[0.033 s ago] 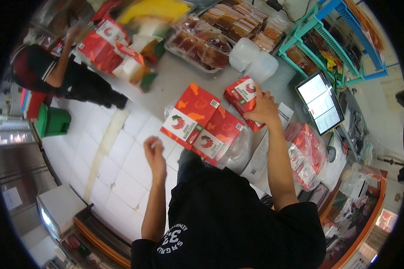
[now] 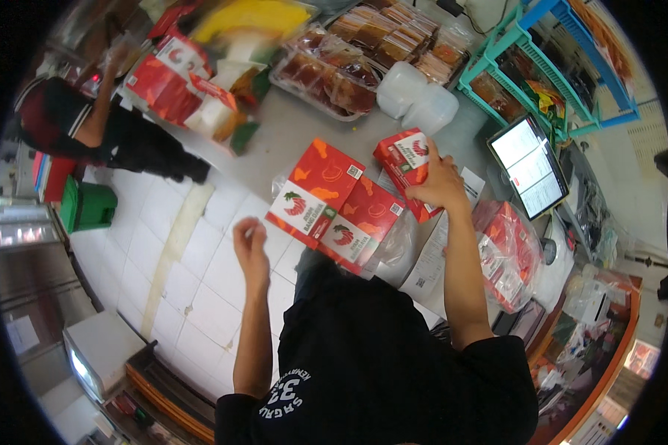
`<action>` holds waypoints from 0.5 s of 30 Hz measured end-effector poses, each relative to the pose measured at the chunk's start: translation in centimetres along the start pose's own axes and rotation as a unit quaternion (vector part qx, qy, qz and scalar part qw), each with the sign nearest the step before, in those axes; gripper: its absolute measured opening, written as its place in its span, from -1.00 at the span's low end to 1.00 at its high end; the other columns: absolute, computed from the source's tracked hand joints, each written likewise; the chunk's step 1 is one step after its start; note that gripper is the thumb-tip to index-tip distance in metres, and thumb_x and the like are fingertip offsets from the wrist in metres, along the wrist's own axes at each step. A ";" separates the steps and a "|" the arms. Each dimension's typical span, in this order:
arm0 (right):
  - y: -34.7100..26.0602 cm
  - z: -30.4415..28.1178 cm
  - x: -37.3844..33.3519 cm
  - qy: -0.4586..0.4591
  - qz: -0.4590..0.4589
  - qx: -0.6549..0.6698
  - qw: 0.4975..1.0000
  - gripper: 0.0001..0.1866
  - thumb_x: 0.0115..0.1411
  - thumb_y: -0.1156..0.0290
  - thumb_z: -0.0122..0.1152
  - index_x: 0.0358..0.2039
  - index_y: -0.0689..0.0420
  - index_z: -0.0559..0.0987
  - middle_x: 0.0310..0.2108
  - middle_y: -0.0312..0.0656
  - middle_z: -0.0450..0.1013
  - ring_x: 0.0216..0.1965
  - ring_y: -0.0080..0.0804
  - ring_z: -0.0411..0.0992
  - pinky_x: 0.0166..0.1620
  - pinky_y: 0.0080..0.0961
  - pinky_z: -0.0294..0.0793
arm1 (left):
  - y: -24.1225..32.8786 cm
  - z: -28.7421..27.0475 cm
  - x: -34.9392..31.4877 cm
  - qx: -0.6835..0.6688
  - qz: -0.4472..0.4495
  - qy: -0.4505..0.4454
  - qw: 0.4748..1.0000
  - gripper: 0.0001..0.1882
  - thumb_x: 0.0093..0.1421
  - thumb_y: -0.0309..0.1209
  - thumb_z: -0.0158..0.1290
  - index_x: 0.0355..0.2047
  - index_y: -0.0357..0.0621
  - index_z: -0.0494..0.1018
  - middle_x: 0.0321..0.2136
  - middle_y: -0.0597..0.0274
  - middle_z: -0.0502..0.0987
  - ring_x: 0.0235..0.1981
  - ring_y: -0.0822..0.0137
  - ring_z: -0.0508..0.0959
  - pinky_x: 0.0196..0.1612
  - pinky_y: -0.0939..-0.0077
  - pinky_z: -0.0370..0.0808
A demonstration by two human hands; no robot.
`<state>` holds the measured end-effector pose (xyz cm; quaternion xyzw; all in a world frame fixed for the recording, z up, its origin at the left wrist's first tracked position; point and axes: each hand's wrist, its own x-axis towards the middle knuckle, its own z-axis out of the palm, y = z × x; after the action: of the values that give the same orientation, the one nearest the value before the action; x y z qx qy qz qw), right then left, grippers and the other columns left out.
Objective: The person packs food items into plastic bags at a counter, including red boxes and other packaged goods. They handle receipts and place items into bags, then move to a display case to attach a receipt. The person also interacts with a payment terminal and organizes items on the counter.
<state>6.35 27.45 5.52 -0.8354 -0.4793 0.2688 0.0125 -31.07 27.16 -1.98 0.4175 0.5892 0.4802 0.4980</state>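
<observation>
My right hand is closed around a small red carton with a white label, its fingers over the right side. Left of it, two larger red-and-orange cartons sit side by side at the counter's near edge, their white labels facing up. My left hand hangs over the floor, just left of these cartons and apart from them. Its fingers are loosely bent, with nothing visible in them. Printed paper slips lie under my right forearm.
Red cartons in clear plastic sit right of my forearm. A lit tablet, teal racks, white tubs and a tray of packed brown food stand beyond. Another person works at far left, near red bags.
My left hand has shifted slightly left and upward. The carton in my right hand has moved a little to the right. The other cartons stay in place.
</observation>
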 end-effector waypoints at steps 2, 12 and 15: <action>-0.8 -1.4 -3.8 -0.015 0.064 0.064 0.996 0.30 -0.35 0.04 0.44 0.39 0.03 -0.08 0.14 0.32 0.17 0.11 0.25 0.31 0.12 -0.04 0.36 | 1.9 0.1 4.2 0.041 0.053 -0.126 0.990 -0.73 0.24 -0.46 0.04 -0.06 -0.23 0.39 -0.06 0.14 0.45 0.01 0.27 0.44 0.11 0.38 0.36; -9.1 9.6 -12.2 0.104 0.126 0.120 0.979 0.20 -0.09 -0.14 0.40 0.34 0.23 -0.06 0.04 0.28 0.17 -0.06 0.17 0.42 -0.08 -0.13 0.51 | 4.5 8.3 13.2 0.164 -0.122 -0.494 0.845 -0.34 0.29 -0.23 0.04 0.29 -0.30 0.12 0.05 0.00 0.45 0.04 0.29 0.46 0.11 0.49 0.36; -8.5 9.9 -13.1 0.081 0.117 0.170 0.975 0.19 -0.11 -0.11 0.44 0.33 0.22 -0.02 0.00 0.17 0.19 -0.06 0.10 0.42 -0.09 -0.18 0.54 | 4.3 8.4 13.3 0.162 -0.150 -0.478 0.850 -0.42 0.33 -0.22 0.00 0.26 -0.28 0.20 0.02 0.05 0.48 -0.01 0.33 0.48 0.10 0.50 0.36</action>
<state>-10.18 19.12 5.11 -0.8901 -0.3234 0.2776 0.1612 -24.76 42.11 -0.55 0.5768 0.4033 0.0390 0.7093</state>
